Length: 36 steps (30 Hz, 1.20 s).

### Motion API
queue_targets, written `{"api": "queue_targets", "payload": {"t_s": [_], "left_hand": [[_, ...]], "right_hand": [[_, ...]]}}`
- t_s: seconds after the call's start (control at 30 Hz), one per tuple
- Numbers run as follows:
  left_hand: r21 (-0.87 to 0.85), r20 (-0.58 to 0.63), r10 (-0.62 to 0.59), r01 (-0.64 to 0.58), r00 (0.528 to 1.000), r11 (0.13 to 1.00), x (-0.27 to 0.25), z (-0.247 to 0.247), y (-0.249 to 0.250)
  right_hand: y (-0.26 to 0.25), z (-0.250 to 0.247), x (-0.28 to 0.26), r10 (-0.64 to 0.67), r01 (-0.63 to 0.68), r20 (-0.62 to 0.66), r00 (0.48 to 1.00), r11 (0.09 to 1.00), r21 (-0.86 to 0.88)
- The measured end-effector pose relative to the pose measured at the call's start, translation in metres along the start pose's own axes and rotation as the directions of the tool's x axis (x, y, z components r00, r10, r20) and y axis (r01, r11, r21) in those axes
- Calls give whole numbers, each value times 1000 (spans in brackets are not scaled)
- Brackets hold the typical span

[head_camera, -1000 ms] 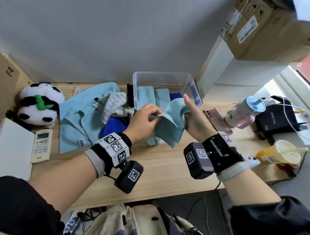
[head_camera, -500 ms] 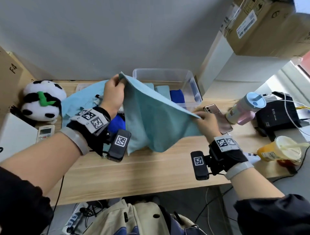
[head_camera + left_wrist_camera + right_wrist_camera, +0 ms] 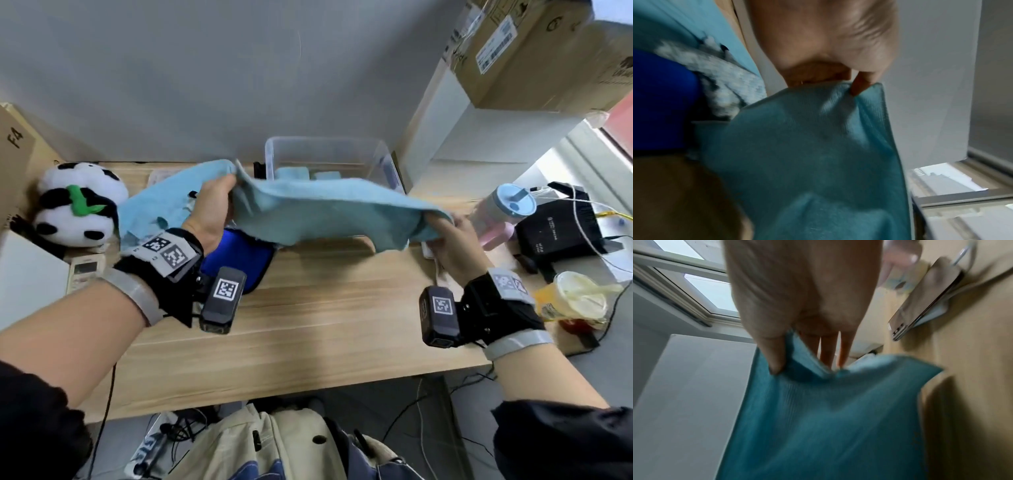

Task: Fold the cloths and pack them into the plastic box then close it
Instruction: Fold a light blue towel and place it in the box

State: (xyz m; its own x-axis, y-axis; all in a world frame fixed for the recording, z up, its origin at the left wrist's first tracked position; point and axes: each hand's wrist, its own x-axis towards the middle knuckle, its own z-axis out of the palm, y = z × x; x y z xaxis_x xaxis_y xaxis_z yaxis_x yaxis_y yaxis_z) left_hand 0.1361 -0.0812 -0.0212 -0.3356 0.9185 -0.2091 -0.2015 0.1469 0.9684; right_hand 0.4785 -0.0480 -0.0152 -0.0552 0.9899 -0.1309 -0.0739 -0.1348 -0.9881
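Note:
A light teal cloth [image 3: 325, 212] hangs stretched in the air between my two hands, above the wooden table and in front of the clear plastic box [image 3: 390, 164]. My left hand [image 3: 214, 209] pinches its left corner, as the left wrist view shows at the cloth [image 3: 818, 154]. My right hand [image 3: 445, 236] pinches the right corner between thumb and fingers [image 3: 774, 360]. Folded teal cloths [image 3: 291, 173] lie inside the box. More cloths lie at the left: a pale blue one [image 3: 154, 205], a dark blue one [image 3: 243, 253] and a speckled white one [image 3: 725, 81].
A plush panda [image 3: 78, 202] and a remote control [image 3: 84, 270] sit at the far left. To the right stand a pink and blue cup [image 3: 500, 212], a black device [image 3: 561, 226] with cables, a yellow drink cup [image 3: 575, 298] and a phone [image 3: 925, 305]. A cardboard box [image 3: 534, 51] sits up high.
My hands have drawn apart and spread the bunched teal cloth open. It went from a raised, slanting sheet to a lower, nearly level span, with my right hand farther right.

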Motion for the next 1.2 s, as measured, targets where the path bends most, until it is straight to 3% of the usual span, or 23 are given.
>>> {"api": "queue_targets", "payload": {"t_s": [0.07, 0.13, 0.2, 0.27, 0.37, 0.43, 0.5, 0.57, 0.63, 0.67, 0.7, 0.73, 0.8, 0.83, 0.87, 0.9, 0.97, 1.1, 1.2], "left_hand": [[96, 51, -86, 81, 995, 992, -10, -5, -27], [275, 77, -178, 151, 981, 949, -23, -9, -52], [393, 123, -312, 243, 942, 887, -32, -16, -79], [480, 144, -441, 327, 886, 814, -40, -21, -102], [675, 146, -560, 331, 815, 659, -50, -26, -126], [711, 133, -650, 385, 748, 588, -55, -28, -136], [692, 98, -713, 467, 695, 551, -55, -29, -139], [789, 83, -752, 418, 654, 451, -50, -31, -142], [914, 112, -797, 254, 594, 317, -44, -30, -143], [960, 120, -813, 143, 570, 242, -42, -28, -140], [983, 116, -816, 50, 566, 175, -40, -26, -139], [992, 115, -801, -21, 588, 127, -37, -23, -136], [992, 123, -701, -111, 702, 62, -33, -16, -134], [990, 133, -623, -131, 771, 49, -32, -13, -133], [989, 137, -566, -144, 813, 33, -32, -10, -133], [987, 143, -547, -157, 825, 21, -31, -7, -136], [980, 174, -576, -199, 799, 20, -28, -3, -143], [941, 336, -405, -292, 850, 168, -22, 0, -155], [917, 398, -393, -374, 829, 140, -22, 4, -160]], "right_hand": [[26, -15, -8, 224, -211, 117, 968, 970, -119], [53, -29, -19, 450, -387, 190, 873, 875, -291], [82, -42, -28, 605, -452, 254, 755, 760, -466], [102, -47, -35, 694, -397, 278, 664, 642, -656], [121, -44, -44, 779, -178, 260, 571, 427, -887], [130, -40, -46, 867, -88, 210, 452, 278, -957], [133, -38, -47, 924, -57, 185, 334, 216, -975], [133, -37, -43, 948, -72, 147, 283, 174, -982], [126, -30, -37, 963, -91, 103, 251, 129, -987], [123, -26, -33, 960, -108, 88, 265, 120, -987], [123, -24, -28, 942, -134, 84, 324, 134, -982], [126, -22, -23, 894, -178, 90, 439, 184, -967], [135, -18, -14, 687, -261, 67, 723, 362, -895], [141, -15, -12, 567, -255, 45, 822, 438, -862], [145, -11, -10, 472, -219, 36, 881, 473, -853], [150, -6, -9, 411, -175, 43, 911, 479, -860], [160, 4, -5, 348, -88, 89, 933, 463, -882], [177, 15, -2, 346, 24, 151, 926, 346, -938], [183, 13, -4, 380, 57, 138, 915, 216, -975]]}}
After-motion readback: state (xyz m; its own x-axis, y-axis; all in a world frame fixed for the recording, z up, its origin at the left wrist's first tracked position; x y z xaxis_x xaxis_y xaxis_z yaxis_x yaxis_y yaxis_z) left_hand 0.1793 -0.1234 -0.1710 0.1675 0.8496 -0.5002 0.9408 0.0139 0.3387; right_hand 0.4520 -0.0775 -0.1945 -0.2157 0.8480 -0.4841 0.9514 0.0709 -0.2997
